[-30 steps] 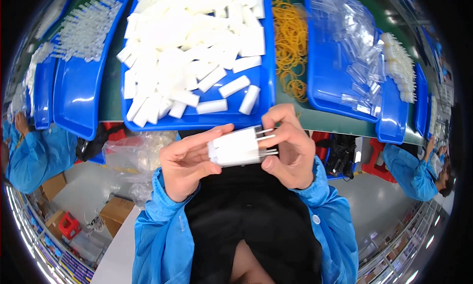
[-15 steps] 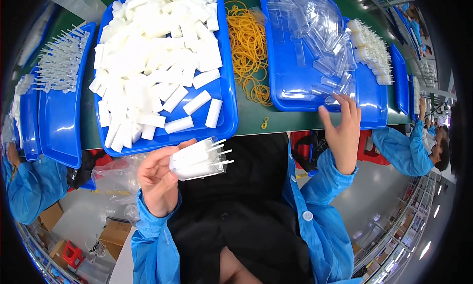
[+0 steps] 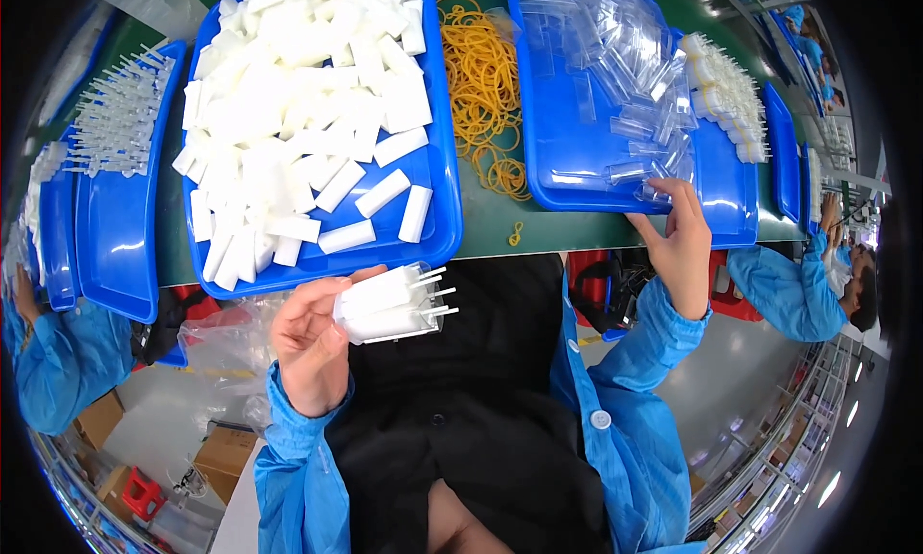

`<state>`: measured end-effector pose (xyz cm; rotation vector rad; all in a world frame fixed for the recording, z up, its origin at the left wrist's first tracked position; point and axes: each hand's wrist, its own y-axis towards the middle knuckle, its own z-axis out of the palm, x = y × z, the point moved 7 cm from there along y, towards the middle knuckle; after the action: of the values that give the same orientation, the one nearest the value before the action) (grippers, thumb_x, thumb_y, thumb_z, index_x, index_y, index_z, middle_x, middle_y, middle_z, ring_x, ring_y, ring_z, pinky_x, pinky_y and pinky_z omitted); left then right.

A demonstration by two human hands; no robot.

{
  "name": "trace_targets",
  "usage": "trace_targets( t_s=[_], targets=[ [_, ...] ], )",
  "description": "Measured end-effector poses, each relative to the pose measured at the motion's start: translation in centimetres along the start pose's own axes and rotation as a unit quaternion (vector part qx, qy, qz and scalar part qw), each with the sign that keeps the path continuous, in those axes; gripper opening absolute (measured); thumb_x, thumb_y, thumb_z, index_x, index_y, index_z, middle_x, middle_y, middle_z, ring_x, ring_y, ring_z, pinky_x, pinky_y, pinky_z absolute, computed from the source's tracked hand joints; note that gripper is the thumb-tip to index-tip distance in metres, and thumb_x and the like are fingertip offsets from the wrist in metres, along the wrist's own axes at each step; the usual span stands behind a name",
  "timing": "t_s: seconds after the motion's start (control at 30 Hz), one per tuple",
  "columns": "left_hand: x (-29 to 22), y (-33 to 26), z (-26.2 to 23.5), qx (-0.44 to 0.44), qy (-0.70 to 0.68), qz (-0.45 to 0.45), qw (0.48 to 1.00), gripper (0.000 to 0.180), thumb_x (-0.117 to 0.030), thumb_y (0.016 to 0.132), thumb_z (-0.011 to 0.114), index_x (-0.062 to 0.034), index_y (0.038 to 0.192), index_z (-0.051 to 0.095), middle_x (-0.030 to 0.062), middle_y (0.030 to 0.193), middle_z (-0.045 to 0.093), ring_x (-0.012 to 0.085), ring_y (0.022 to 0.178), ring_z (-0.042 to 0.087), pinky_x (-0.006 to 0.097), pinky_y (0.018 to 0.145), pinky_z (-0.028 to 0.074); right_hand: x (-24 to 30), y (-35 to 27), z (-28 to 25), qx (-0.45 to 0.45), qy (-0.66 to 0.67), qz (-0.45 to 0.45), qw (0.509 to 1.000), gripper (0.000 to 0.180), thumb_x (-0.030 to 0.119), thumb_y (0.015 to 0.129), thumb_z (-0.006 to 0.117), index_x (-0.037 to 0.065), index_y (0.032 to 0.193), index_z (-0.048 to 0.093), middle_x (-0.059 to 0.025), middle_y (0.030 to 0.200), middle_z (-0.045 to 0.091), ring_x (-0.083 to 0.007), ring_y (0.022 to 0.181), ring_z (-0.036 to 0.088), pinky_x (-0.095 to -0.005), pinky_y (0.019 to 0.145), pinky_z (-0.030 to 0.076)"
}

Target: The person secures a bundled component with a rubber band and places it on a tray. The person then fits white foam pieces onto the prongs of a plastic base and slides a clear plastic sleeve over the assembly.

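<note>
My left hand (image 3: 312,347) is closed around a small bundle of white foam blocks with thin white sticks (image 3: 392,306), partly wrapped in clear plastic. Its stick ends point right, and it hangs just off the table's near edge. Over at the right, my right hand (image 3: 685,251) reaches over the front rim of a blue tray (image 3: 567,184) of clear plastic sleeves (image 3: 630,172). Its index fingertip touches the nearest sleeves, while the thumb stays apart below the rim. Loose white foam blocks (image 3: 385,195) are heaped in the big blue tray (image 3: 423,251) beyond my left hand.
Yellow rubber bands (image 3: 481,69) lie piled between the trays, one small band (image 3: 515,234) nearer the table edge. White sticked pieces stand in a left tray (image 3: 115,251); banded white bundles (image 3: 726,98) sit at right. Co-workers' blue sleeves (image 3: 72,367) show at both sides.
My right hand has moved slightly right and lower, its thumb and fingers closer together, and a few clear sleeves have shifted. The left hand keeps its hold on the bundle, nearly still.
</note>
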<state>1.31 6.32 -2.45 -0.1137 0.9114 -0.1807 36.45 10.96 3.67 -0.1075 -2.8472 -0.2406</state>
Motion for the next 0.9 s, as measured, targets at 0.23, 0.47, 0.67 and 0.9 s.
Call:
trace_targets(
  t_s=[0.23, 0.47, 0.67, 0.9],
  targets=[
    [0.3, 0.2, -0.1, 0.003, 0.050, -0.016, 0.999, 0.042, -0.017, 0.077, 0.064, 0.0013, 0.113, 0.052, 0.0278, 0.114, 0.054, 0.0348, 0.109, 0.053, 0.042, 0.094, 0.041, 0.7, -0.7, 0.6, 0.002, 0.091, 0.014, 0.996, 0.038, -0.005, 0.070, 0.065, 0.006, 0.106, 0.059, -0.0074, 0.097, 0.055, -0.0122, 0.056, 0.044, -0.0229, 0.053, 0.041],
    [0.6, 0.6, 0.9, 0.019, 0.032, -0.036, 0.999, 0.043, -0.013, 0.075, 0.067, 0.0019, 0.113, 0.051, 0.0284, 0.115, 0.053, 0.0361, 0.114, 0.049, 0.043, 0.095, 0.040, 2.2, -1.7, -1.2, -0.048, 0.099, -0.013, 0.994, 0.037, -0.005, 0.077, 0.060, 0.008, 0.112, 0.061, -0.0075, 0.088, 0.058, -0.0099, 0.062, 0.048, -0.0217, 0.054, 0.042],
    [0.5, 0.5, 1.8, 0.079, -0.006, -0.023, 0.997, 0.043, 0.007, 0.074, 0.061, 0.0050, 0.116, 0.049, 0.0284, 0.124, 0.046, 0.0331, 0.115, 0.049, 0.041, 0.095, 0.041, 8.4, -2.7, 0.8, 0.013, 0.337, -0.110, 0.935, 0.032, 0.002, 0.074, 0.058, -0.003, 0.105, 0.061, -0.0058, 0.069, 0.054, -0.0110, 0.058, 0.046, -0.0206, 0.051, 0.034],
    [0.3, 0.5, 1.4, 0.072, -0.022, -0.016, 0.997, 0.031, 0.008, 0.074, 0.060, 0.0020, 0.104, 0.054, 0.0298, 0.123, 0.046, 0.0342, 0.115, 0.048, 0.043, 0.096, 0.039, 10.3, -4.2, 3.2, -0.065, 0.584, -0.042, 0.808, 0.006, 0.004, 0.074, 0.063, -0.001, 0.077, 0.062, -0.0085, 0.066, 0.061, -0.0074, 0.048, 0.049, -0.0183, 0.044, 0.035]
  ],
)
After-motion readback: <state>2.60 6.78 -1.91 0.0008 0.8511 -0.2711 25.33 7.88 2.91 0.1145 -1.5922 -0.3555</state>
